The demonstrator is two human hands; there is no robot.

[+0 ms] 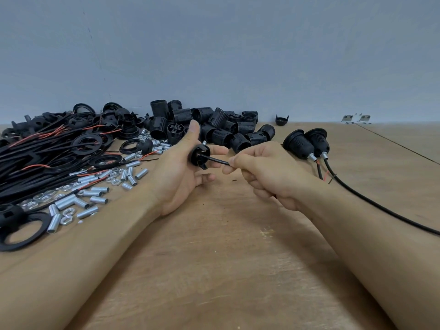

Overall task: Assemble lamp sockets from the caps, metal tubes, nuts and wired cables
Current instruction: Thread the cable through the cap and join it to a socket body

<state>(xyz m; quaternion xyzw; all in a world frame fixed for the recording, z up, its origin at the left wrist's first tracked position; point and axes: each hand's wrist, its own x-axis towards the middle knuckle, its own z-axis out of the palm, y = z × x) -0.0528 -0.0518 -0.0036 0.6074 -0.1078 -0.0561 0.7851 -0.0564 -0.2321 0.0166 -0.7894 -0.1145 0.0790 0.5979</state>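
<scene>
We see no container here: everything lies loose on the wooden table (238,258), and no brand, label or writing can be read on any part.

Above the table's middle, the left hand (181,172) holds a black cap (199,156) between the raised thumb and the fingers, which are curled round it from behind; a short metal tube (204,142) sticks out of the cap's far side. The right hand (264,172) has its fingers curled and pinches a black cable (217,161) between thumb and forefinger, just beside the cap; the cable's end runs into the cap's open side.

Along the table's far edge, against the grey wall (214,44), lies a heap of black threaded socket bodies (209,125). Toward the left edge lie a bundle of black cables with red wires (35,148), flat black rings (90,141), and scattered metal tubes (95,194) and nuts (67,213).

Near the far right, two assembled sockets (307,144) lie side by side, touching, each with its cable trailing toward the right edge. A lone black cap (282,119) sits by the wall, and two small metal brackets (356,119) lie farther right.
</scene>
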